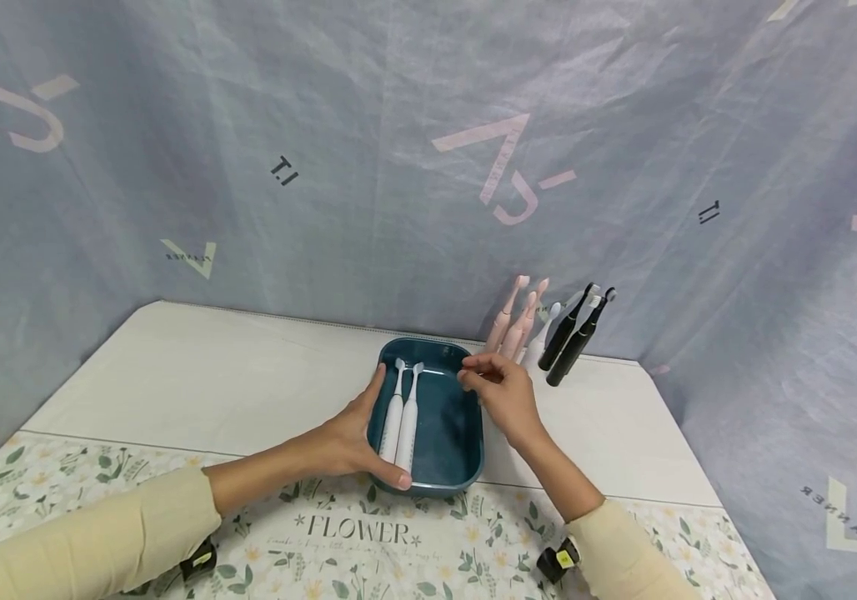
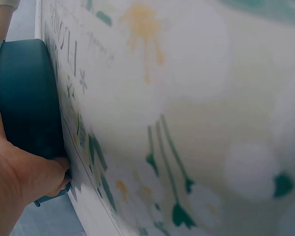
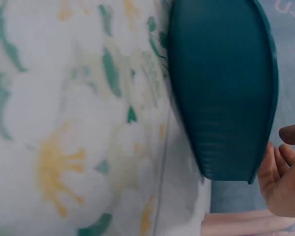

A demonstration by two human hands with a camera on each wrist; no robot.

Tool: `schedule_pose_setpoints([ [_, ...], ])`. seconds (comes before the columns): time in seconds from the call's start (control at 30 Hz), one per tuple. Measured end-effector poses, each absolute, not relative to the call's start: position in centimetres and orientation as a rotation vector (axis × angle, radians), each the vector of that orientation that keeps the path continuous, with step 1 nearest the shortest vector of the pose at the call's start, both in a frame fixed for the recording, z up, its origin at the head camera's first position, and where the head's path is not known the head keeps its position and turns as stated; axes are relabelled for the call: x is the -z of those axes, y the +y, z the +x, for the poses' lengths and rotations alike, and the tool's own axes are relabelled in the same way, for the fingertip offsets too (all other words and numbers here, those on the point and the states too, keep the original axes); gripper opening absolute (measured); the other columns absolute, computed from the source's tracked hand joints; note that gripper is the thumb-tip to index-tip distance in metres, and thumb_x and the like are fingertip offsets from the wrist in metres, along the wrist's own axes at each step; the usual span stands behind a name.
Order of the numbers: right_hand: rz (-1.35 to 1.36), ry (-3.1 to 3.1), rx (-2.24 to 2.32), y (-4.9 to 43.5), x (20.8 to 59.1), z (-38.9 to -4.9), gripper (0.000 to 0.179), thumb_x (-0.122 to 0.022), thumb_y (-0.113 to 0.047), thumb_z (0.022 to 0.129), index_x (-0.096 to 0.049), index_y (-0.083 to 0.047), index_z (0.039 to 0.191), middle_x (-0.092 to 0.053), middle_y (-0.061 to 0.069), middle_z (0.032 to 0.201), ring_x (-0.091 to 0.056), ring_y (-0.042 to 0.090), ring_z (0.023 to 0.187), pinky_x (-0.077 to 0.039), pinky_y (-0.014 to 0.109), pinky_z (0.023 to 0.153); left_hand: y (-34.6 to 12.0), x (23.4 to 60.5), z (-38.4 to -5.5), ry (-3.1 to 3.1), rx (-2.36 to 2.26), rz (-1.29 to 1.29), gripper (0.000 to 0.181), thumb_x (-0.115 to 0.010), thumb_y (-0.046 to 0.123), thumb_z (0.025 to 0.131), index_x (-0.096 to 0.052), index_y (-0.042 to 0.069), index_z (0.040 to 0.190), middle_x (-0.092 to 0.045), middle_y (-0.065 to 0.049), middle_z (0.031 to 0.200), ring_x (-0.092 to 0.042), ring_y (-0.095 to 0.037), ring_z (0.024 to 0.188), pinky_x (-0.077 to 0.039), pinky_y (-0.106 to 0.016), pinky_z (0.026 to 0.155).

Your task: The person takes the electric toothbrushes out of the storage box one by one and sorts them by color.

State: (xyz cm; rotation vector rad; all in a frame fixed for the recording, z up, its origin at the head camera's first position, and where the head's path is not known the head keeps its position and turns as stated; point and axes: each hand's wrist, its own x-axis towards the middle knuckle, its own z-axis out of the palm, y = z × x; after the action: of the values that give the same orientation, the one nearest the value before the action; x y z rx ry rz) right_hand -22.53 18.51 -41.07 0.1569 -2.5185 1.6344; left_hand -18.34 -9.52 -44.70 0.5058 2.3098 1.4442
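A dark teal tray point(image 1: 439, 486) lies in front of the person, with two white electric toothbrushes point(image 1: 400, 421) side by side along its left inside. My left hand point(image 1: 353, 437) grips the tray's left side, its thumb over the front-left corner; in the left wrist view, curled fingers point(image 2: 59, 182) lie against the tray's outer wall point(image 2: 29, 98). Over the right rim hovers my right hand point(image 1: 503, 392), fingers loosely bent and holding nothing. The right wrist view places the right hand point(image 3: 287, 172) beside the rim; whether a fingertip touches it, I cannot tell.
Behind the tray's right side stand pink electric toothbrushes point(image 1: 516, 329), a white one point(image 1: 541, 337) and black ones point(image 1: 573, 346). A flower-print cloth point(image 1: 308, 575) covers the table's front. A grey printed curtain point(image 1: 368, 167) hangs behind and at both sides.
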Motion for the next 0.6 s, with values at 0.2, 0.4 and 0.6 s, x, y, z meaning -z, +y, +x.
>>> schedule_pose_setpoints([
  [0.2, 0.215, -2.464, -1.87, 18.4, 40.4, -22.7, 0.031, -0.069, -0.008, 0.111, -0.071, 0.008, 0.137, -0.079, 0.03, 0.124, -0.086, 0.031, 0.102, -0.071, 0.034, 0.082, -9.5, 44.6, -18.4, 2.309, -1.44, 0.511, 0.178, -0.111, 0.054, 0.065, 0.024, 0.031, 0.179, 0.013, -0.013, 0.191, 0.005, -0.042, 0.178, -0.017, -0.072, 0.139],
  [0.4, 0.234, -2.474, -2.031, 17.7, 40.2, -22.7, 0.034, -0.066, -0.007, 0.112, -0.065, 0.007, 0.144, -0.073, 0.037, 0.135, -0.085, 0.032, 0.108, -0.071, 0.04, 0.089, -9.6, 44.5, -18.4, 2.313, -1.421, 0.512, 0.178, -0.11, 0.056, 0.066, 0.024, 0.03, 0.179, 0.013, -0.016, 0.191, 0.005, -0.044, 0.178, -0.016, -0.073, 0.139],
  [0.6, 0.269, -2.563, -2.049, 16.3, 40.2, -22.4, 0.04, -0.067, -0.009, 0.111, -0.063, 0.007, 0.147, -0.076, 0.03, 0.132, -0.083, 0.039, 0.114, -0.07, 0.044, 0.096, -9.6, 44.7, -18.4, 2.325, -1.407, 0.512, 0.175, -0.109, 0.054, 0.069, 0.024, 0.029, 0.179, 0.012, -0.014, 0.191, 0.003, -0.043, 0.178, -0.018, -0.073, 0.139],
])
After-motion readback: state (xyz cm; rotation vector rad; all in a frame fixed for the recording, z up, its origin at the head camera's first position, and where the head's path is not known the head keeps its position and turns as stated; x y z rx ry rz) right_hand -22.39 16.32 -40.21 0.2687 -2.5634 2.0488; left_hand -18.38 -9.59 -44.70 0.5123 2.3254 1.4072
